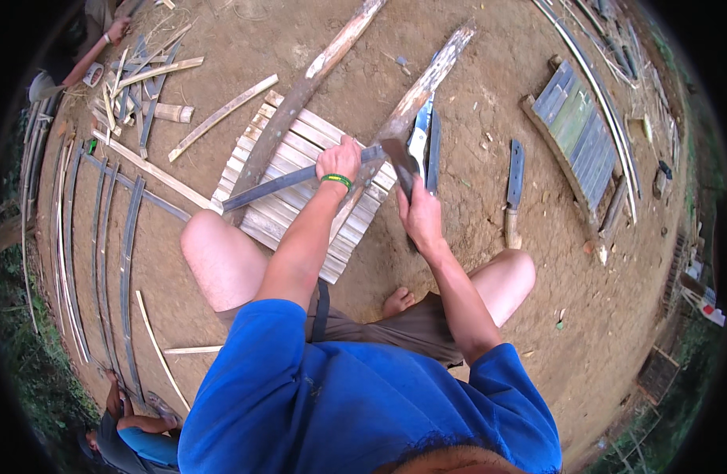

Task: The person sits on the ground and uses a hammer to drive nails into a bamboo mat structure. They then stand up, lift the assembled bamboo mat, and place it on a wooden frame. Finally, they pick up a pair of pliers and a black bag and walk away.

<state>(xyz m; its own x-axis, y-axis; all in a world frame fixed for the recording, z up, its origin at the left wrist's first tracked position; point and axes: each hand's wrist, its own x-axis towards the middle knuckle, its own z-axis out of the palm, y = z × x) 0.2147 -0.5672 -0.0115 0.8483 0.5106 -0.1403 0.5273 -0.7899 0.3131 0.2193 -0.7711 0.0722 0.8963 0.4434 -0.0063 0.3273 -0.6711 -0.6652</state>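
Observation:
My left hand point(338, 162) is closed round a long dark slat point(272, 186), probably bamboo, that slants across a panel of pale slats point(304, 130). Two round logs lie over that panel, a left log point(288, 110) and a right log point(411, 99). The slat's right end rests by the right log. My right hand point(420, 212) grips a dark-handled tool point(398, 154) with a broad brown head, held at that end; its exact kind is unclear. Just beyond it, a tool with a white-and-blue blade point(419, 134) lies beside a dark sheath-like strip point(433, 150).
A black-bladed machete point(514, 186) lies on the dirt to the right. Farther right is a grey-green slat panel point(576, 122). Cut bamboo pieces point(146, 83) are piled at far left, with long strips point(129, 253) nearer. Other people's arms point(91, 59) show at the left edge.

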